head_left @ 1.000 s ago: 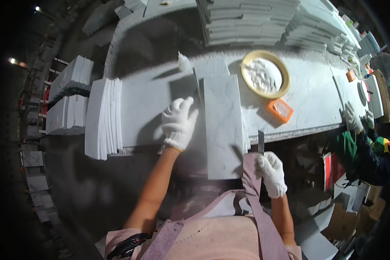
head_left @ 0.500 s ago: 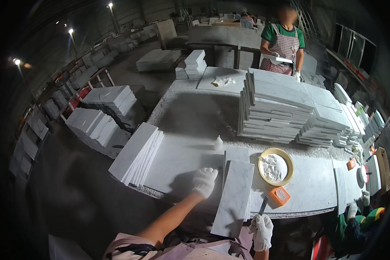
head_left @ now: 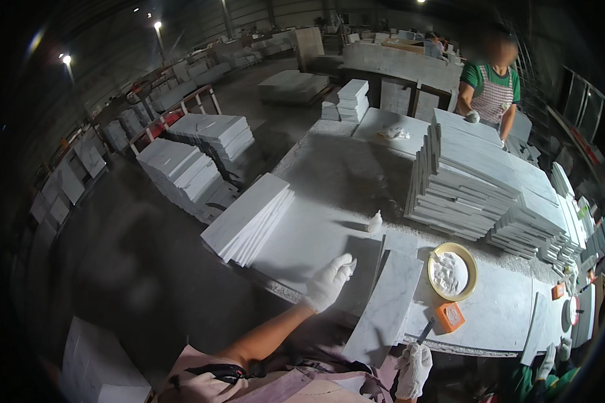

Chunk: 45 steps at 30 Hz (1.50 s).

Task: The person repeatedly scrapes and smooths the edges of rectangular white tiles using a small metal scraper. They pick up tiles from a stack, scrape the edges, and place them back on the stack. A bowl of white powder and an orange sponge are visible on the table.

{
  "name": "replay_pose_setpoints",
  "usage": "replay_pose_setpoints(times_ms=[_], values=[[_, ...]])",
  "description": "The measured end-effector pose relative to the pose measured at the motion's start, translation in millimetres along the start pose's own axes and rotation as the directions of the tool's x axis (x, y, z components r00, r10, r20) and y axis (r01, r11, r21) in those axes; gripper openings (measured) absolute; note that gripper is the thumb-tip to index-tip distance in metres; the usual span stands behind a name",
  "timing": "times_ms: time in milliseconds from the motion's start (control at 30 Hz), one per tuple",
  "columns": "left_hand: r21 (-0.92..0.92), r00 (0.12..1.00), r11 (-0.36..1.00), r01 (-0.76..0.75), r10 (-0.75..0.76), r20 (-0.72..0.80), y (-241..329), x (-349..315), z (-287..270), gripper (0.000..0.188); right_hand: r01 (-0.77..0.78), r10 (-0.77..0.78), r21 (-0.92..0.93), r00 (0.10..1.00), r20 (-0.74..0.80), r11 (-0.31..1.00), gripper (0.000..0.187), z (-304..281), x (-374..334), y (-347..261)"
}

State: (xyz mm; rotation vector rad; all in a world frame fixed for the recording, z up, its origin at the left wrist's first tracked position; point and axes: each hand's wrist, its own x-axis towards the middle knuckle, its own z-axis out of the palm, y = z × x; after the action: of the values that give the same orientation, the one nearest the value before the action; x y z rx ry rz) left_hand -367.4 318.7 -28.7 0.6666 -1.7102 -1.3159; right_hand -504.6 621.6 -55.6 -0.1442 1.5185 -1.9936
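My left hand (head_left: 328, 283), in a white knit glove, hangs over the near edge of the table, left of a leaning pair of pale marble tiles. Its fingers are curled together; whatever may be between them is too small to make out. At the lower right, my gloved right hand (head_left: 413, 371) grips a dark, narrow flat tool (head_left: 425, 330) pointing up and away. Between the hands, the front marble tile (head_left: 386, 305) slants out past the table edge toward me, overlapping another tile (head_left: 402, 242). A small white squeeze bottle (head_left: 375, 221) stands beyond my left hand.
A yellow-rimmed bowl of white powder (head_left: 474, 272) and an orange box (head_left: 450, 316) sit right of the tiles. Fanned tiles (head_left: 249, 218) lie at the table's left end, and a tall tile stack (head_left: 464, 178) rises behind. A co-worker (head_left: 491, 94) stands beyond; another's gloved hands (head_left: 550, 359) show at right.
The view has swung left, so the scene sits further right. My left hand has drawn slightly away from the tiles. The white slab the far co-worker held no longer shows in their hands.
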Motion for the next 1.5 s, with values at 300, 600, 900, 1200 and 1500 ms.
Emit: replay_pose_setpoints(times_ms=[300, 600, 900, 1200, 1500], values=[[-0.399, 0.944, 0.866, 0.302, -0.213, 0.253, 13.0, 4.1, -12.6, 0.042, -0.044, 0.046, -0.092, 0.999, 0.024, 0.995, 0.024, 4.4, -12.4, -7.4], [-0.375, 0.93, 0.856, 0.357, -0.287, 0.23, 28.4, 16.2, -0.8, 0.05, -0.103, 0.08, -0.182, 0.988, -0.13, 0.978, 0.022, -10.8, -15.5, 8.5], [-0.477, 0.932, 0.806, 0.349, -0.246, 0.267, 16.9, 18.0, -2.9, 0.042, -0.101, 0.086, -0.176, 0.992, -0.09, 0.979, 0.022, -0.9, -13.8, -8.6], [-0.149, 0.927, 0.92, 0.362, -0.339, 0.158, 21.2, 13.6, 27.5, 0.044, -0.185, 0.179, -0.065, 0.98, -0.082, 0.981, 0.018, -1.9, -18.8, -15.4], [0.57, 0.974, 0.806, -0.16, 0.037, 0.222, 11.7, 52.5, 76.0, 0.026, -0.196, 0.193, -0.049, 0.979, -0.067, 0.979, 0.019, -0.8, -14.1, -22.8]])
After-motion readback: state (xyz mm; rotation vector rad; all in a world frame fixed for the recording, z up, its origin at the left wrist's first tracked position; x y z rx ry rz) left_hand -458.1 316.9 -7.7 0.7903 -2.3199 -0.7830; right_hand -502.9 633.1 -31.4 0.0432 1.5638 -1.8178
